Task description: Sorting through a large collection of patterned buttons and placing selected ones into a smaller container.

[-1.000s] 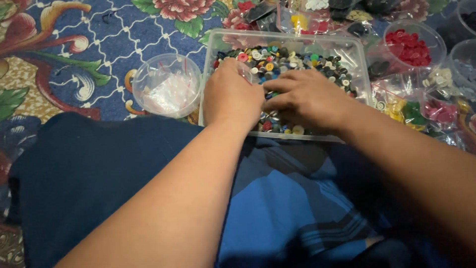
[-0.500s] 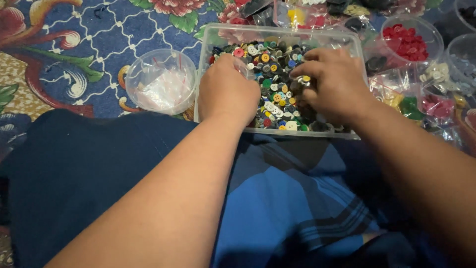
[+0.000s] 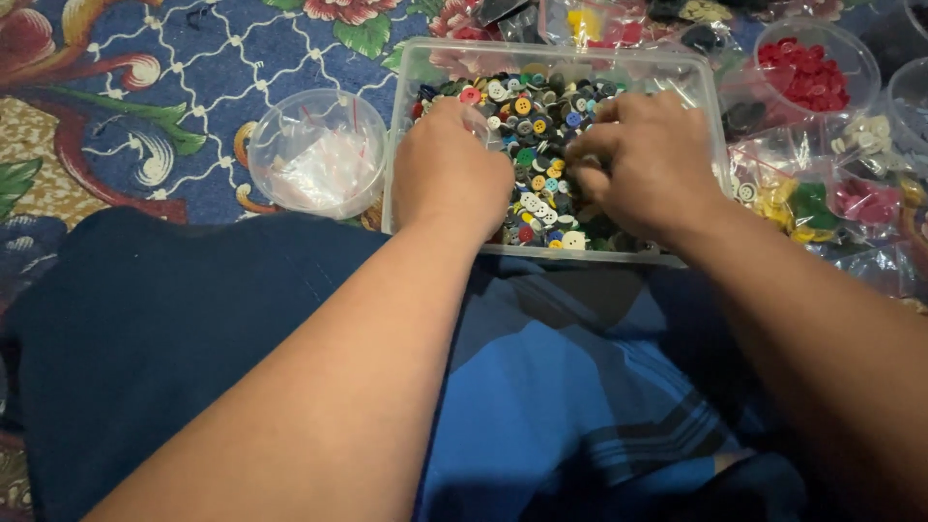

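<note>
Since half a second ago, the right hand (image 3: 643, 159) has been drawn slightly nearer over the buttons, while the left hand (image 3: 452, 169) has stayed at the left part of the tub.

From the head view, one clear rectangular plastic tub (image 3: 406, 87) is seen on the patterned floor cloth (image 3: 145, 87), just beyond the lap covered in blue striped fabric (image 3: 541, 387). It is filled with mixed buttons (image 3: 536, 111) of many colours, too many to be counted. Two hands are placed inside it. The left hand is curled palm down on the buttons; whether anything is gripped beneath it cannot be told. The right hand is bent with its fingers (image 3: 590, 150) pressed into the pile, and what is pinched, if anything, is hidden.

One round clear cup (image 3: 319, 155) holding small clear bags is stood just left of the tub. One round tub of red buttons (image 3: 812, 72) is set to the far right, and several small bags of yellow, green and pink buttons (image 3: 822, 203) are lain to the right, near the tub. Much of the tub's middle is blocked by the hands.
</note>
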